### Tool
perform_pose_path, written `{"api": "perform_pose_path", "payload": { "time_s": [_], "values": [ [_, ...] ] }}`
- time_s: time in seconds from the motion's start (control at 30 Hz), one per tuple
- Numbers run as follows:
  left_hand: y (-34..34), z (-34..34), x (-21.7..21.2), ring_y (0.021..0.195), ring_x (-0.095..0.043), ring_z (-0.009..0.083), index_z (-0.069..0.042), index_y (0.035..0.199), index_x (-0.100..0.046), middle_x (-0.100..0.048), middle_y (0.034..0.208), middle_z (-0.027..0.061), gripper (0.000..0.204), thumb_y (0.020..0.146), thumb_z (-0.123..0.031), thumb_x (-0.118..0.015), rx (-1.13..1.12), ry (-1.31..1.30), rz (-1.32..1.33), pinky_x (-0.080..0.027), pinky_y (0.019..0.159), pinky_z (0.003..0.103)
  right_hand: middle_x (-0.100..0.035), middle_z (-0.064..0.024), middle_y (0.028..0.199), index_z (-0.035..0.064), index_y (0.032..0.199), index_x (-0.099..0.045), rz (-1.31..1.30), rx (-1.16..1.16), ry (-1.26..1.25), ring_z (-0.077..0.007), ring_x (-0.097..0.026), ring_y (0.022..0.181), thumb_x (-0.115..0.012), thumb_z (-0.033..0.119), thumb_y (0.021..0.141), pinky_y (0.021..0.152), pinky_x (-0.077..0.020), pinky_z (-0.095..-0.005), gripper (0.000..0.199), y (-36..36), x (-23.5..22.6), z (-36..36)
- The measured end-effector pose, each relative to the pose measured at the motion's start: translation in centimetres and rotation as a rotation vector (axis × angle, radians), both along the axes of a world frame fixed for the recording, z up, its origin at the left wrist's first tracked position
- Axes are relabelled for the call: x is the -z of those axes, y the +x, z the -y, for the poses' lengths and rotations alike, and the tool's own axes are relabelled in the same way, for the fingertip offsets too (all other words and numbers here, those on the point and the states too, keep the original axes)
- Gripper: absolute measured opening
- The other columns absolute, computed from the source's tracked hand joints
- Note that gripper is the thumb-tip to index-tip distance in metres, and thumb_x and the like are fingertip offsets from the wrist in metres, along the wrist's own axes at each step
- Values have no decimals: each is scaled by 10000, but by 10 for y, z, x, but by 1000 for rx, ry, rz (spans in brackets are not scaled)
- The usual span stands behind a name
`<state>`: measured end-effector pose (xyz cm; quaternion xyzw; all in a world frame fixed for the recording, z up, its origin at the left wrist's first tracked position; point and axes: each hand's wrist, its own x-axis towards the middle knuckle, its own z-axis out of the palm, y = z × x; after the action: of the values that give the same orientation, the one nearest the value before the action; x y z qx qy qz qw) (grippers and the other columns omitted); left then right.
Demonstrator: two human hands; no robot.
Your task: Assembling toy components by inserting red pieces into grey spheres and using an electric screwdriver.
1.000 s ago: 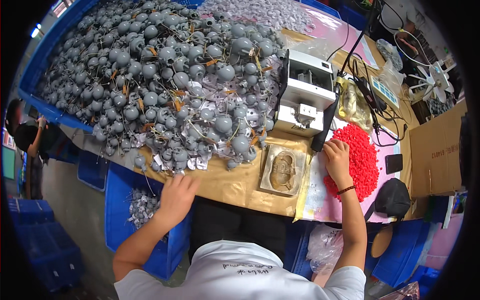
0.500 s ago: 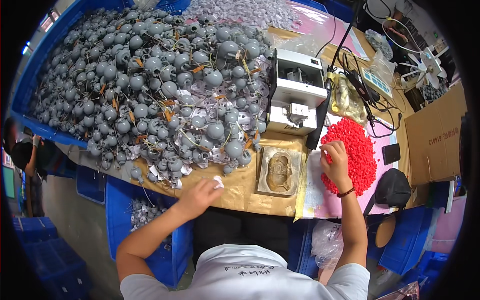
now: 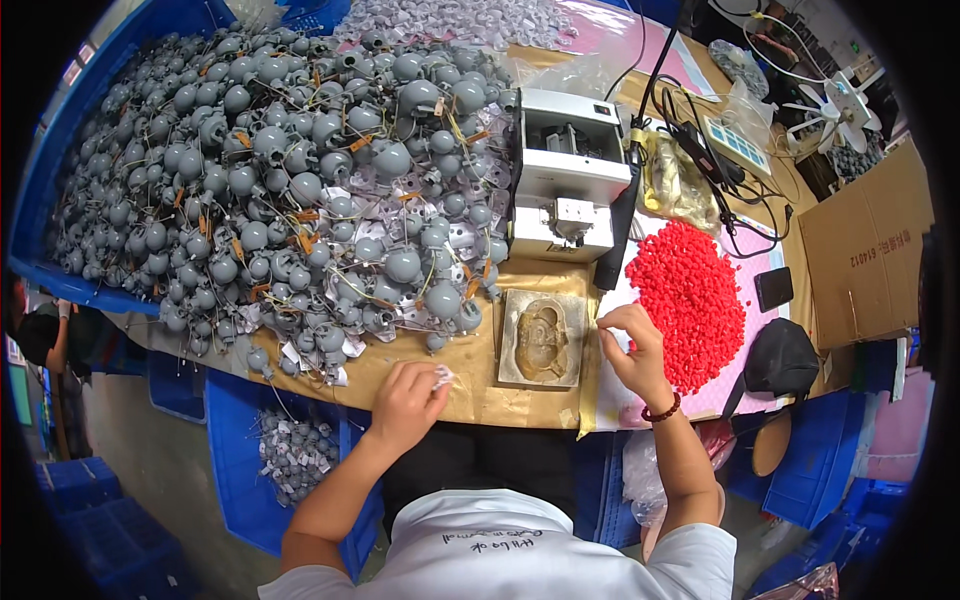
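Worktable point(image 3: 475, 385): covered in part with brown paper, with a pink and white sheet laid at the right. Heap of grey parts point(image 3: 270, 180): rounded, ball-like, intermixed with wires, orange strips and white scraps; spread over the left half of the table and backed by a large blue crate point(image 3: 80, 286), its rim seen at far left. Blue bin point(image 3: 240, 400): placed below the table's front edge at left, with more grey parts contained. Cardboard box point(image 3: 865, 245): stood at the table's right side. White machine point(image 3: 570, 180): set between the grey heap and the red one, its front recess exposed. Heap of red pieces point(image 3: 690, 305): piled on the sheet, right of the machine. Metal block point(image 3: 541, 338): square, with a rounded hollow, laid flat on the brown paper in front of the machine, between the two hands. Right hand point(image 3: 632, 345): held just left of the red heap, near the block, its fingers curled toward the thumb; whether anything is gripped cannot be told. Left hand point(image 3: 405, 400): held over the table's front edge, left of the block, its thumb and fingertips pinched on a small white piece point(image 3: 443, 376), well apart from the red heap.
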<state>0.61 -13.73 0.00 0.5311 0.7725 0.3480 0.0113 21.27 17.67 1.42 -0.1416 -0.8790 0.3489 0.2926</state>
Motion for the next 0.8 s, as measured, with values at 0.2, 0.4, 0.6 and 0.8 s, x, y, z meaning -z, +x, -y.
{"api": "perform_pose_path", "payload": {
  "time_s": [0.2, 0.4, 0.6, 0.8],
  "values": [
    [28, -94, -31, 1042, -683, 341, -17, 1015, -733, -707, 1067, 126, 212, 814, -8, -798, 241, 258, 75, -565, 880, 435, -727, -98, 910, 25, 924, -714, -69, -26, -72, -270, -678, 890, -772, -54, 798, 810, -530, -369, 160, -2, 2, 11],
    [23, -139, -3, 1136, -625, 331, -46, 1038, -730, -679, 1093, 99, 228, 820, -52, -800, 230, 118, 77, -512, 961, 450, -715, -88, 904, 33, 908, -701, -111, -105, -27, -275, -674, 886, -797, -54, 775, 799, -537, -374, 186, -15, -2, 26],
    [29, -129, -17, 1103, -610, 340, -57, 1060, -712, -644, 1127, 113, 259, 820, -76, -808, 109, 136, 174, -504, 955, 449, -677, -67, 953, 65, 931, -673, -109, -188, 206, -291, -657, 945, -814, 5, 737, 830, -526, -410, 248, -45, 12, 33],
    [-10, -112, -58, 1119, -563, 311, -65, 1036, -722, -646, 1104, 89, 251, 812, -120, -822, -238, 156, -379, -480, 955, 446, -648, -74, 1065, 80, 999, -688, 41, -192, 417, -288, -626, 1064, -800, 80, 776, 888, -495, -422, 249, -40, 11, 36]
  ]
}}
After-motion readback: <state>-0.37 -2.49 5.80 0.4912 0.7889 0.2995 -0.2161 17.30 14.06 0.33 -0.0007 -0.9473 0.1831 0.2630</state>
